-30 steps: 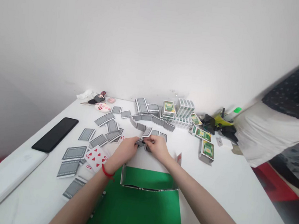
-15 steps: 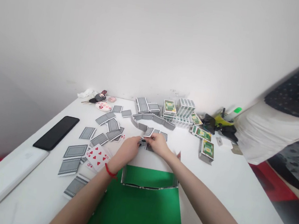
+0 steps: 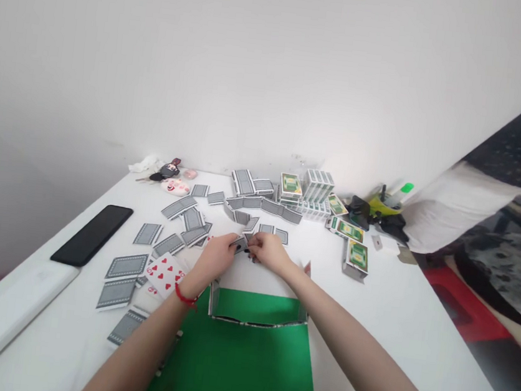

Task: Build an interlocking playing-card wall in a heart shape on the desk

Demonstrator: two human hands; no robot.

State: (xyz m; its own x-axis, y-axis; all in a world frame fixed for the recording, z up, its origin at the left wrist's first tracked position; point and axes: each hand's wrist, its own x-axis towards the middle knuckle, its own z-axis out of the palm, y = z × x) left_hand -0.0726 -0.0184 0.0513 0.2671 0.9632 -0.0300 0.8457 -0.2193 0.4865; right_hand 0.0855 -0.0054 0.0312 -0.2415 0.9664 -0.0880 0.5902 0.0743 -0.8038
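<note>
My left hand [image 3: 216, 257], with a red cord at the wrist, pinches a playing card [image 3: 239, 244] whose dark face print partly shows. Close beside it, my right hand [image 3: 271, 252] has its fingers curled together at the joined card pieces; its fingertips are partly hidden. Beyond the fingers, a strip of grey-backed cards [image 3: 253, 202] curves across the table. Below my hands, a low wall of cards [image 3: 255, 324] stands at the end of a green board [image 3: 245, 369].
Loose grey-backed cards [image 3: 116, 293] and a face-up heart card [image 3: 165, 274] lie at left, near a black phone [image 3: 92, 235] and a white long box [image 3: 6, 317]. Card boxes [image 3: 318, 186] are stacked at the back; another card box [image 3: 355, 258] lies right. A yellow-green holder [image 3: 384, 204] stands behind.
My hands have drawn slightly apart. The card under my right fingers has tilted and now leans beyond them, while my left hand shows a card between its fingers. The view has shifted slightly.
</note>
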